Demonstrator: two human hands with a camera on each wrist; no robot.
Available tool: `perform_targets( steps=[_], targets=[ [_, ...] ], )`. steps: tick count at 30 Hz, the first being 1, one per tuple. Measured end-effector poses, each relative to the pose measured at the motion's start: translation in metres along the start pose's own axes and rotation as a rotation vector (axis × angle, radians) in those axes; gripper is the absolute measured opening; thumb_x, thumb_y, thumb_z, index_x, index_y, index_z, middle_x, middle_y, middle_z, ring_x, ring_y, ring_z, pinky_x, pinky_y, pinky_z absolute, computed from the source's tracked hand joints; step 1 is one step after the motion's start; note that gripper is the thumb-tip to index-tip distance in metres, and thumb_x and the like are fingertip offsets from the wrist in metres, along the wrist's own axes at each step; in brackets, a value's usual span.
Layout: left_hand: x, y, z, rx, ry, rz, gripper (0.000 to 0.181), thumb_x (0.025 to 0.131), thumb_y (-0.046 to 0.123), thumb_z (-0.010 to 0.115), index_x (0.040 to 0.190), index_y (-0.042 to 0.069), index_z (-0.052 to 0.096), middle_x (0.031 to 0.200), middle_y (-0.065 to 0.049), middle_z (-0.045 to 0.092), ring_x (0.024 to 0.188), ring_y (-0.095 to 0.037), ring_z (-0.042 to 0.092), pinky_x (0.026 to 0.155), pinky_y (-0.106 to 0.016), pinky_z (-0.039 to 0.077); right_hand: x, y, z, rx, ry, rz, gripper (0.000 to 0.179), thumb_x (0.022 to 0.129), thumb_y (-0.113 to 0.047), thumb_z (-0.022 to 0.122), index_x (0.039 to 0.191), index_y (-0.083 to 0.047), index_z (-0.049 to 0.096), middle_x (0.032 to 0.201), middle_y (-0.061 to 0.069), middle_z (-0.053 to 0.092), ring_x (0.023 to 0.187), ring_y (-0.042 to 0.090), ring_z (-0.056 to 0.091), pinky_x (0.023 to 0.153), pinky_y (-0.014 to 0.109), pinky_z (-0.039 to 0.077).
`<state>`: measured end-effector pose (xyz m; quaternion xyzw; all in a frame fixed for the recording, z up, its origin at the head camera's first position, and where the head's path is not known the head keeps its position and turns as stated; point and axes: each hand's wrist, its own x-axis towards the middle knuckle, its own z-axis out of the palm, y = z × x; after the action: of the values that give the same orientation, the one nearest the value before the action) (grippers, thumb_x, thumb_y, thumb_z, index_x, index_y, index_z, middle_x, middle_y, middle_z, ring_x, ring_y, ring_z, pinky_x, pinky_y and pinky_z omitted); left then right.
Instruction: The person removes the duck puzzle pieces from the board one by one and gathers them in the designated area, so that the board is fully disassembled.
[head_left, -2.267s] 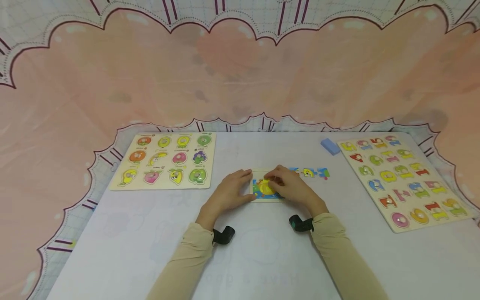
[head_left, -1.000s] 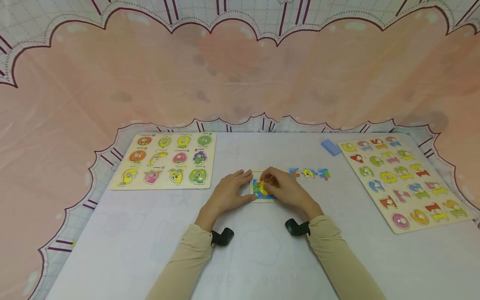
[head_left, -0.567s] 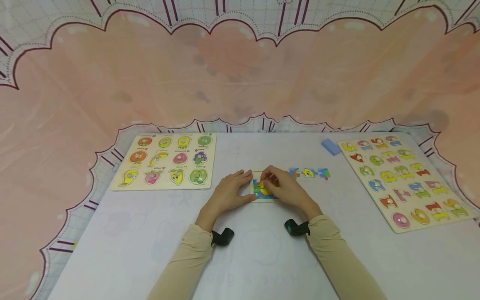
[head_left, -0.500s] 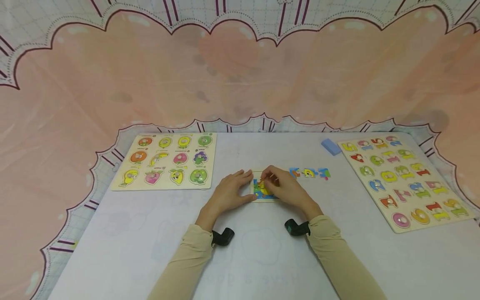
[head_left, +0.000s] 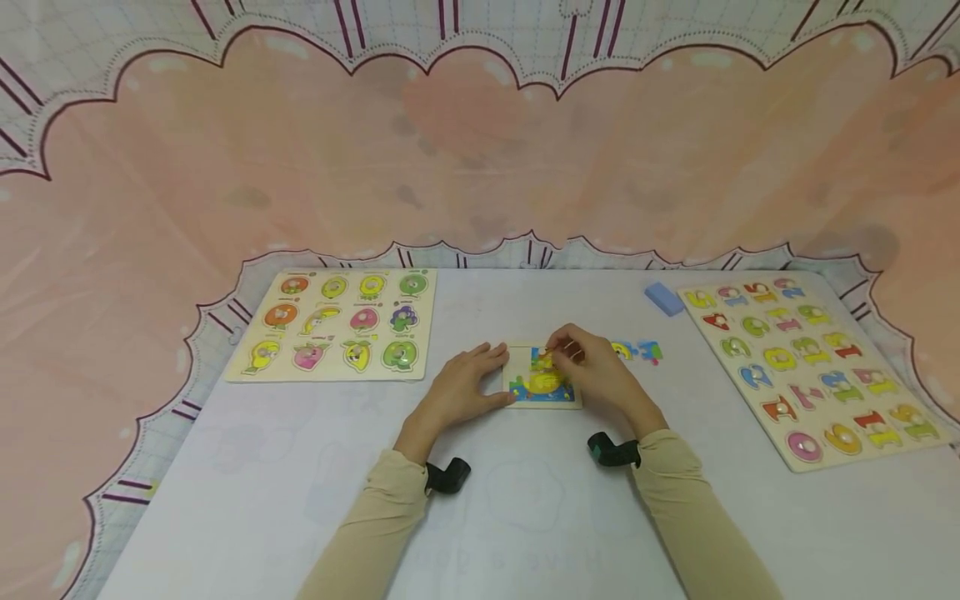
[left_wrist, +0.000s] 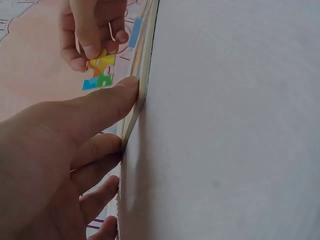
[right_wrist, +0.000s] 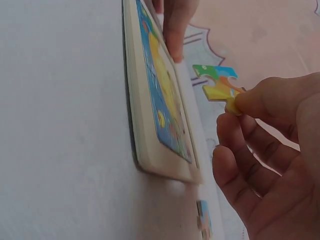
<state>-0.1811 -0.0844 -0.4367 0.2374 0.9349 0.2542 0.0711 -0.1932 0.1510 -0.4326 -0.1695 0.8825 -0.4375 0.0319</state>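
A peach cloth [head_left: 337, 167] with scalloped, dark-outlined edging fills the view behind a white table [head_left: 300, 467]. Through the head camera I have a board of numbers [head_left: 810, 419] lying angled at the right of the table and a smaller board of fruits [head_left: 332, 367] at the far left. Two forearms in tan sleeves [head_left: 375, 525] reach in from the near edge, slanting toward each other, a black camera [head_left: 448, 475] on each wrist. My left hand [head_left: 463, 382] lies low and sideways, thumb well apart from the fingers, its long, nearly straight digits touching the left side of a small wooden puzzle frame [head_left: 520, 362]. My right hand [head_left: 603, 379] arches over the opposite side, wrist bent inward, thumb and fingertips together, the other fingers loosely curled beneath. The frame lies flat between the hands, a blue and yellow picture filling its near part. A blue block [head_left: 663, 298] rests beyond, near the number board. Loose pieces [head_left: 648, 352] lie on the table just past the right hand. Smallest is the puzzle piece [right_wrist: 220, 90], green, blue, orange and yellow, pinched by its yellow knob in the right hand; it hangs above the frame, apart from it.
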Motion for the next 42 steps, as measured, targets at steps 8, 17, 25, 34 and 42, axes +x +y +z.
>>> perform_targets(
  steps=[8,17,25,34,42],
  targets=[
    [-0.001,0.002,0.002,-0.004,-0.012,-0.015,0.065,0.084,0.039,0.068,0.139,0.011,0.048,0.149,0.002,0.040,0.143,-0.023,0.029,0.116,-0.047,0.023,-0.007,0.015,-0.011,-0.019,0.052,0.002,0.014,0.090,-0.005,0.056,0.103,-0.010,0.058,0.096,0.007,0.065,0.088,0.020,0.058,0.081,0.034,0.049],
    [-0.003,0.003,0.001,-0.022,-0.017,-0.036,0.065,0.083,0.037,0.071,0.138,0.011,0.048,0.150,0.001,0.039,0.143,-0.023,0.029,0.117,-0.047,0.022,-0.014,0.027,-0.021,-0.044,0.048,0.042,0.014,0.091,-0.006,0.055,0.103,-0.011,0.057,0.096,0.006,0.063,0.088,0.020,0.056,0.083,0.035,0.048],
    [-0.002,0.003,0.001,-0.015,-0.025,-0.036,0.066,0.083,0.037,0.071,0.138,0.011,0.048,0.150,0.001,0.039,0.143,-0.022,0.028,0.117,-0.046,0.021,-0.023,0.034,-0.030,-0.053,0.035,0.070,0.015,0.091,-0.007,0.056,0.106,-0.008,0.058,0.101,0.009,0.064,0.091,0.020,0.057,0.084,0.035,0.048],
    [0.001,0.002,0.001,0.000,-0.022,-0.033,0.066,0.082,0.038,0.071,0.139,0.012,0.048,0.150,0.001,0.039,0.143,-0.022,0.028,0.117,-0.046,0.021,-0.029,0.043,-0.039,-0.077,0.010,0.099,0.016,0.092,-0.011,0.057,0.108,-0.010,0.060,0.107,0.008,0.066,0.091,0.020,0.057,0.080,0.032,0.047],
    [0.002,0.001,0.001,-0.002,-0.016,-0.028,0.066,0.082,0.038,0.071,0.139,0.012,0.048,0.150,0.001,0.038,0.143,-0.022,0.028,0.117,-0.046,0.021,-0.030,0.042,-0.041,-0.098,-0.011,0.111,0.015,0.092,-0.012,0.058,0.106,-0.009,0.061,0.099,0.007,0.066,0.082,0.018,0.054,0.072,0.025,0.046]
  ],
)
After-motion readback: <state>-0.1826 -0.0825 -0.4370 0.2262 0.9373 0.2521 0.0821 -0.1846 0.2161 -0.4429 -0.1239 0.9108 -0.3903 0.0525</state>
